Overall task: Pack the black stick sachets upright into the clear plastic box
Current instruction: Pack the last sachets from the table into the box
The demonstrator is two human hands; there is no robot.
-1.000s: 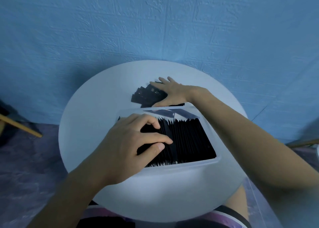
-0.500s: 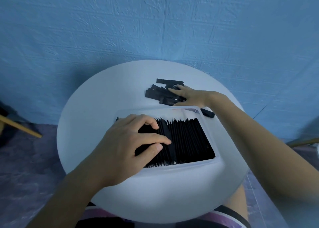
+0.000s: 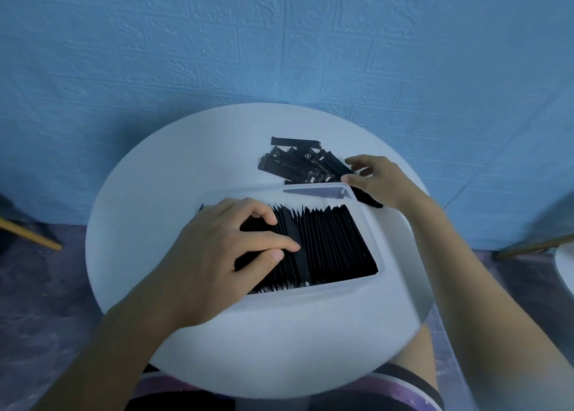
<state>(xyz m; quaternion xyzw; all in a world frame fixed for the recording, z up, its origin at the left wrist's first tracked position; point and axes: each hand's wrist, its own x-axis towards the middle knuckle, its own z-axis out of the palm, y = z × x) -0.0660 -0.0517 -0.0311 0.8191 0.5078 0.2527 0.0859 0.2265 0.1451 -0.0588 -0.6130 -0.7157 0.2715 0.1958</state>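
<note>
The left hand [image 3: 223, 255] is clamped over the left part of the row of black stick sachets [image 3: 329, 242] standing on edge in the clear rectangular plastic box [image 3: 380, 252]. The right hand [image 3: 383, 182] pinches one loose black sachet [image 3: 371, 200] at the edge of the flat pile of sachets [image 3: 298, 165] just behind the box on the round white bench [image 3: 279, 333]. The step looks like fetching the next stick, which then probably needs lifting over the far rim, turning on edge and slipping in beside the left fingers, where the box seems nearly full.
</note>
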